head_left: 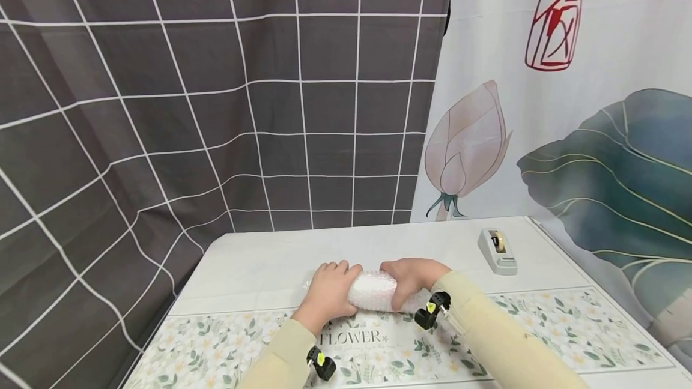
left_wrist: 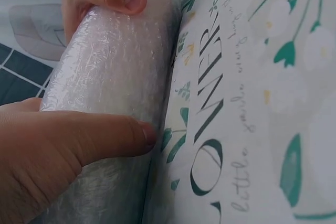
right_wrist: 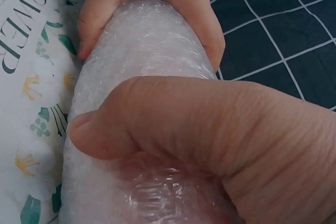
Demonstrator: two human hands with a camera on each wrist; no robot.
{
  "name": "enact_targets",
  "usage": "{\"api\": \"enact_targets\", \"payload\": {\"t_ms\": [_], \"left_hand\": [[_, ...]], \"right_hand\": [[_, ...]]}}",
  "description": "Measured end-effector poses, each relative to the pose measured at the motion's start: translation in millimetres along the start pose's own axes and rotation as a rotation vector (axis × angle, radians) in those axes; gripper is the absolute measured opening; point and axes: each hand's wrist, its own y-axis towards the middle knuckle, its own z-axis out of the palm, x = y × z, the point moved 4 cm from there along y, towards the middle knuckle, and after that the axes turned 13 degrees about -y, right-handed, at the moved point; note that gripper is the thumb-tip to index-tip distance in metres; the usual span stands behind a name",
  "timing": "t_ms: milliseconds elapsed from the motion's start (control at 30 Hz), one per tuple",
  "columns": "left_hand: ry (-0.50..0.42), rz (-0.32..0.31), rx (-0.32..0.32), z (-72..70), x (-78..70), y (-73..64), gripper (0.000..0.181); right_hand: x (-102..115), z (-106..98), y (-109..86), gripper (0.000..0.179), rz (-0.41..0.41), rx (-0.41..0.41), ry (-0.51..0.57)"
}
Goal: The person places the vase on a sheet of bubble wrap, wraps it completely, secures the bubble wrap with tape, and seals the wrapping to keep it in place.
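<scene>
A bubble-wrapped roll (head_left: 373,290) lies crosswise on the table, near its middle. What the wrap covers cannot be made out, though a faint pink tint shows through. My left hand (head_left: 331,292) grips the roll's left part, its thumb along the near side and its fingers over the top. On the right part, my right hand (head_left: 412,280) holds it the same way. Both thumbs show on the shiny wrap (left_wrist: 113,61) in the left wrist view. From the right wrist, the wrap (right_wrist: 152,40) runs from the near thumb to the left hand's palm.
A grey tape dispenser (head_left: 497,252) stands at the table's back right. Beneath my forearms lies a floral mat (head_left: 573,326) printed with "FLOWER". A dark checked curtain (head_left: 324,107) and a white flowered curtain (head_left: 486,47) hang behind the white table (head_left: 259,257).
</scene>
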Motion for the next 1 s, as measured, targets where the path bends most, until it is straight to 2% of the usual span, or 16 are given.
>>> {"api": "enact_targets", "payload": {"t_ms": [200, 367, 467, 600, 1000], "left_hand": [[0.002, 0.015, 0.005, -1.7, 0.3, 3.2, 0.075], [-0.031, 0.001, 0.052, -4.9, 1.0, 5.6, 0.072], [-0.108, -0.023, 0.093, -7.6, 2.1, 8.2, 0.066], [-0.225, -0.068, 0.167, -10.7, 3.6, 10.9, 0.056], [-0.519, -0.207, 0.408, -18.3, 8.1, 13.7, 0.048]], "right_hand": [[-1, -3, -9.7, 0.108, -0.006, -0.063, -0.074], [5, -8, -17.9, 0.106, -0.069, -0.205, -0.211], [10, -10, -22.5, 0.104, -0.105, -0.283, -0.278], [16, -8, -25.6, 0.103, -0.126, -0.341, -0.325], [20, 2, -32.6, 0.102, -0.15, -0.421, -0.467]]}}
